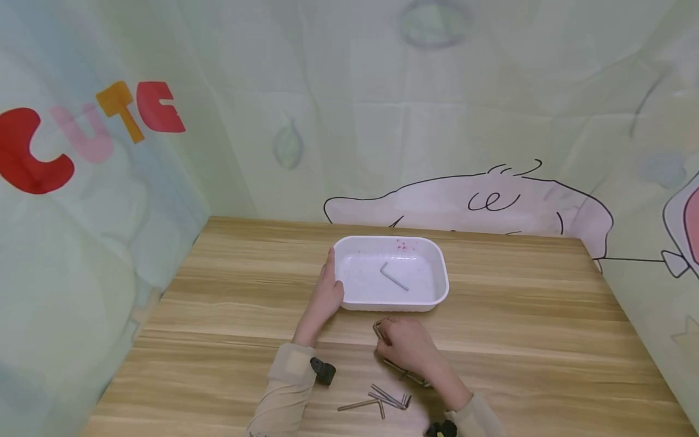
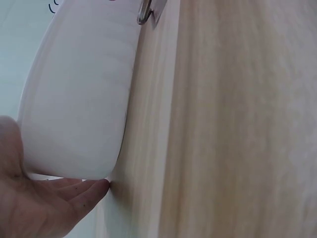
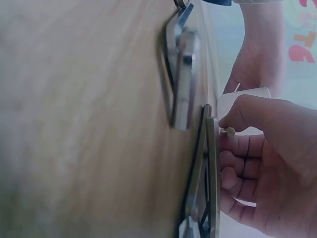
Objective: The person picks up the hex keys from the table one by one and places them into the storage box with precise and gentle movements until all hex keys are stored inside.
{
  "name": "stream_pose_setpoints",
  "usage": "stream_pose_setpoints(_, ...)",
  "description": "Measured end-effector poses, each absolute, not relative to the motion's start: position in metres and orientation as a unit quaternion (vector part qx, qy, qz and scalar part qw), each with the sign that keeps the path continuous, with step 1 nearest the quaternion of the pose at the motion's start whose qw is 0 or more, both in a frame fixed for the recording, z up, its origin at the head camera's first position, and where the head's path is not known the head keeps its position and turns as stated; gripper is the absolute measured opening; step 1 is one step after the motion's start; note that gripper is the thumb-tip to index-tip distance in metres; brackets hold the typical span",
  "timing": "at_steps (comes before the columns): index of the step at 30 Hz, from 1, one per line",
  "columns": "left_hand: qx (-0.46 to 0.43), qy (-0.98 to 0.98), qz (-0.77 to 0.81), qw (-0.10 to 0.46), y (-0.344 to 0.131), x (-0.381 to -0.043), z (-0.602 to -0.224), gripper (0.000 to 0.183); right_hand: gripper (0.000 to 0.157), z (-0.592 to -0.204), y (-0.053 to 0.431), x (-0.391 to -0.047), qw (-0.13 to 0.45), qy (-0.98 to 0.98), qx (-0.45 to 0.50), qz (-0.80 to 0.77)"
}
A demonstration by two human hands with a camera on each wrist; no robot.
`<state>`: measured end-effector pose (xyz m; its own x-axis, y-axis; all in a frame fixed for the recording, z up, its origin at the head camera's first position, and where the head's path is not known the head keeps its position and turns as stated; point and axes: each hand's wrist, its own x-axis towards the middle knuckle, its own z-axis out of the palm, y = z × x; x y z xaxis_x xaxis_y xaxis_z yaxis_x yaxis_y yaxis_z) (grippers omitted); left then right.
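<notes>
A white plastic tray point(image 1: 393, 306) stands on the table with one L-shaped hex key point(image 1: 395, 279) inside. My left hand point(image 1: 327, 292) holds the tray's left end, thumb at the rim and fingers against the outer wall. In front of the tray, my right hand point(image 1: 406, 345) pinches a hex key point(image 3: 228, 132) between thumb and index finger; its hexagonal end shows in the right wrist view. More hex keys point(image 1: 417, 380) lie beneath that hand, partly hidden by it. Nearer to me, between my forearms, is a loose group of hex keys point(image 1: 382, 397).
The wood-grain table point(image 1: 546, 340) ends at a printed cloth backdrop point(image 1: 246, 121) behind and at both sides. Dark wrist cameras point(image 1: 323, 371) sit on my sleeves. Red specks point(image 1: 403, 245) mark the tray's far inner wall.
</notes>
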<state>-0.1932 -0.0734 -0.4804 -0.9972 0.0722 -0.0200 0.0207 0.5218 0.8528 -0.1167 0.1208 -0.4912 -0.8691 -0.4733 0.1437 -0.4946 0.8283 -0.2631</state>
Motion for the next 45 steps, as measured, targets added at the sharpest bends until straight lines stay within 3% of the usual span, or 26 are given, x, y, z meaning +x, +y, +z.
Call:
stream_pose_setpoints(14,0.022,0.874,0.484,0.028,-0.073,-0.193,-0.480,0.073,0.023,-0.485,0.119,-0.115,0.017,-0.956,0.233,0.178)
stream_pose_setpoints(35,0.027,0.872,0.487,0.030,-0.074,-0.193,-0.480,0.073,0.023,-0.463,0.116,-0.113,0.058,-0.951,0.219,0.209)
stream_pose_setpoints(45,0.024,0.871,0.491,0.028,-0.074,-0.193,-0.481,0.073,0.019,-0.455,0.117,-0.114,0.045,-0.946,0.213,0.240)
